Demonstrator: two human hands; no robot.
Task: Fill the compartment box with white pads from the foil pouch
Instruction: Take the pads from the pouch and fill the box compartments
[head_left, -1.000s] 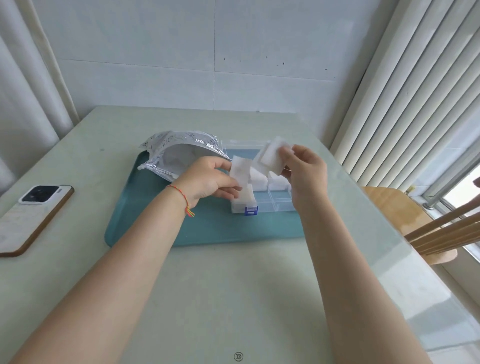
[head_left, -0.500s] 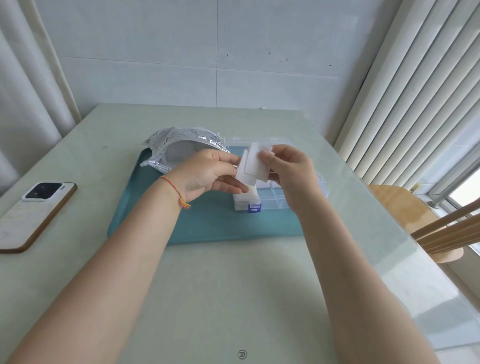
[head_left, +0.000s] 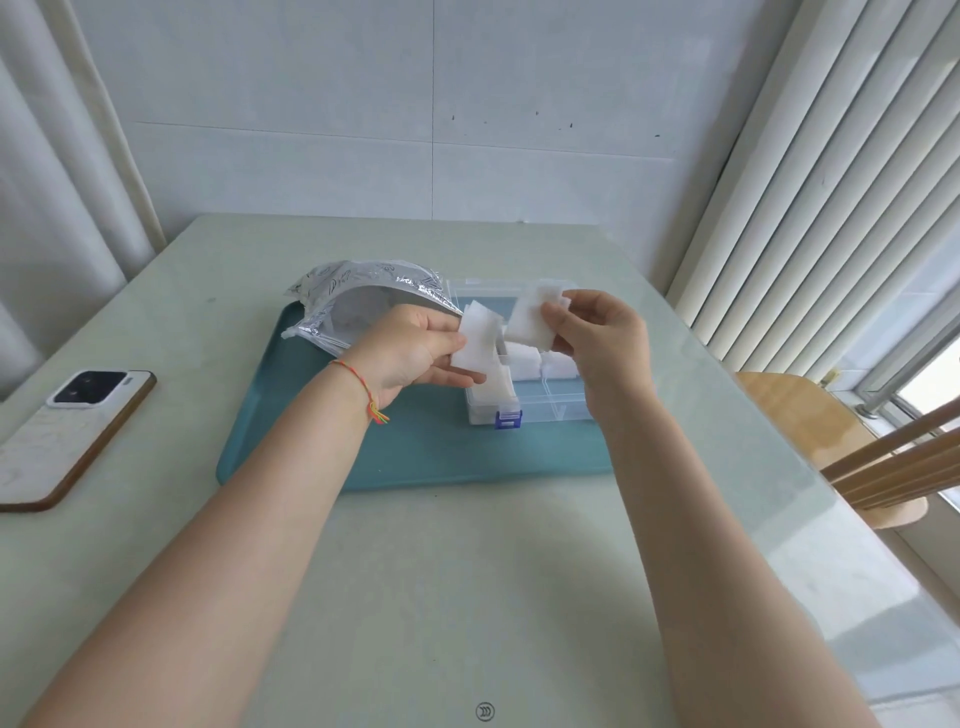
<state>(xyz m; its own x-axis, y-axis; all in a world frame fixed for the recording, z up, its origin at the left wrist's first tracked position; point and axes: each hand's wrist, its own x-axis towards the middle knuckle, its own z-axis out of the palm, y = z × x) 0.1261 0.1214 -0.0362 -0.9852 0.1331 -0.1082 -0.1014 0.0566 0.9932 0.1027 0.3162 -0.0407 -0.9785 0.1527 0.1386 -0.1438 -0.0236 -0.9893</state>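
Note:
A clear compartment box (head_left: 540, 408) with a blue latch sits on a teal tray (head_left: 415, 457). White pads fill its near-left cell and two cells behind it; the near-right cells look bare. My left hand (head_left: 410, 353) pinches a white pad (head_left: 475, 343) above the box's left side. My right hand (head_left: 602, 338) pinches another white pad (head_left: 530, 325) just right of it, a small gap between the two. The open foil pouch (head_left: 363, 306) lies on the tray's far left, behind my left hand.
A phone (head_left: 67, 431) lies face down near the table's left edge. A wooden chair (head_left: 831, 431) stands off the right edge, below window blinds. A wall closes off the far side of the table.
The two pads, overlapped between my hands half a second ago, are now pulled apart, one in each hand. My right hand has shifted right.

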